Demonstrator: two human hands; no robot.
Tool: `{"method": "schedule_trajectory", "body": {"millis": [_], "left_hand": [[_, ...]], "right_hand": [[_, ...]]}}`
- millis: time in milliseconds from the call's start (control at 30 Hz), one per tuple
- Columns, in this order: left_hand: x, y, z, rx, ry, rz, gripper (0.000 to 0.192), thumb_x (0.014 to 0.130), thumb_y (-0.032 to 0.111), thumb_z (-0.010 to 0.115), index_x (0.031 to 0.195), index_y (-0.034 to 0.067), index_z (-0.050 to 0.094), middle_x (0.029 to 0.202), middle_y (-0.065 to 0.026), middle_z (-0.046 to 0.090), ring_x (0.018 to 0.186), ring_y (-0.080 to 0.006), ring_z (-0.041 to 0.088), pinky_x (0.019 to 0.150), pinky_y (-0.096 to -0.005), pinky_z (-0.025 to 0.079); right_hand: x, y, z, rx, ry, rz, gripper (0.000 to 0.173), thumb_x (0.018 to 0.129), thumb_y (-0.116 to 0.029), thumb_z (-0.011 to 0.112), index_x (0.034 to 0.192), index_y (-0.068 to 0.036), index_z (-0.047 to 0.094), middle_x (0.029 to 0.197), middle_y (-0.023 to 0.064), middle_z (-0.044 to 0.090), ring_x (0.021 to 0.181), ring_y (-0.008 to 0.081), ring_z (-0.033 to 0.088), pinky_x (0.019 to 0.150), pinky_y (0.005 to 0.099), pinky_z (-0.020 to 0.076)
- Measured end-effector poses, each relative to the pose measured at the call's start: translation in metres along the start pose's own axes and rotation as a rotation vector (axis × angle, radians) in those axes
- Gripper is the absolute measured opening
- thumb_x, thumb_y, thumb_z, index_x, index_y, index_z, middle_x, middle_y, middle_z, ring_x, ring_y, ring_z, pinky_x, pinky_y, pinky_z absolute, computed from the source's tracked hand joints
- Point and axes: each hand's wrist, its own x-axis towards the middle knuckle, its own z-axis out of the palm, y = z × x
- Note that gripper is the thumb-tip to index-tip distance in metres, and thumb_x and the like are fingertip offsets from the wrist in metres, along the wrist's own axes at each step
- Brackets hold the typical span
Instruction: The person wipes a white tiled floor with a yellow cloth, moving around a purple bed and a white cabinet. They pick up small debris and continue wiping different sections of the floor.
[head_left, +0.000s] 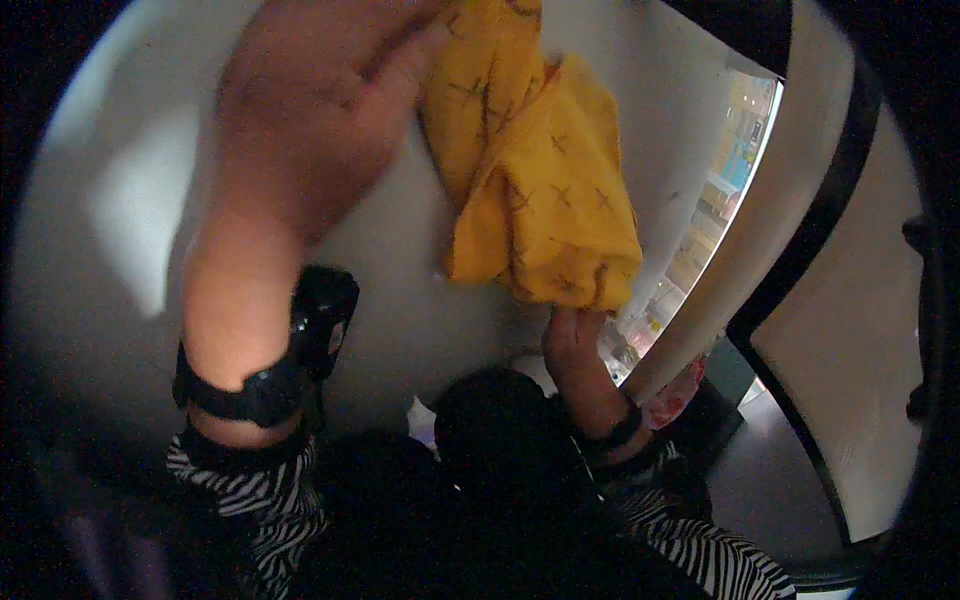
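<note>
A yellow cloth item, printed with dark crosses, hangs in folds before me; it may be a garment. My left hand looms large and blurred at upper left. Its thumb side presses against the cloth's upper part, and the fingertips run past the top of the picture. Lower right, my right hand reaches up under the cloth's lower edge. The cloth covers its fingers, so their grip is hidden. Black straps circle both wrists.
A black device sits beside my left forearm. To the right, a lit opening shows several small, blurred items. Further right stands a pale panel with a black edge. A red-and-pink patterned thing lies near my right wrist.
</note>
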Motion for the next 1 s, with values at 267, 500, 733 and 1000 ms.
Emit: {"method": "schedule_trajectory", "body": {"millis": [267,500,733,1000], "left_hand": [[-0.070,0.114,0.078,0.076,-0.409,0.030,0.037,0.073,0.009,0.057,0.109,0.004,0.062,0.119,-0.0203,0.053,0.105,-0.0384,0.052,0.092,-0.0456,0.042],[-0.112,0.194,0.123,-0.117,-0.605,-0.066,0.036,0.075,0.010,0.057,0.110,0.002,0.061,0.115,-0.0205,0.056,0.102,-0.0374,0.054,0.088,-0.0457,0.044],[-0.098,0.160,0.054,-0.231,-0.634,-0.089,0.036,0.077,0.008,0.057,0.113,0.004,0.059,0.115,-0.0202,0.056,0.105,-0.0369,0.054,0.090,-0.0452,0.044],[-0.089,0.143,0.034,0.007,-0.333,-0.172,0.035,0.077,0.005,0.057,0.113,0.005,0.058,0.118,-0.0195,0.056,0.107,-0.0371,0.053,0.092,-0.0456,0.042]], "right_hand": [[-0.060,0.024,-0.073,0.193,0.112,-0.237,0.043,0.081,-0.017,0.061,0.118,0.003,0.051,0.136,0.0315,0.033,0.122,0.0472,0.037,0.102,0.0512,0.0309],[-0.128,0.137,-0.038,-0.140,-0.073,0.112,0.046,0.080,-0.020,0.060,0.122,-0.004,0.047,0.134,0.0285,0.034,0.116,0.0431,0.042,0.102,0.0512,0.0305],[-0.142,0.184,-0.016,0.323,0.064,0.772,0.044,0.086,-0.032,0.052,0.121,-0.007,0.047,0.116,0.0163,0.041,0.102,0.0308,0.045,0.087,0.0419,0.0351],[-0.175,0.190,-0.025,0.824,0.278,1.210,0.046,0.092,-0.046,0.043,0.120,-0.010,0.047,0.095,0.0024,0.049,0.086,0.0167,0.048,0.069,0.0314,0.0404]]}}
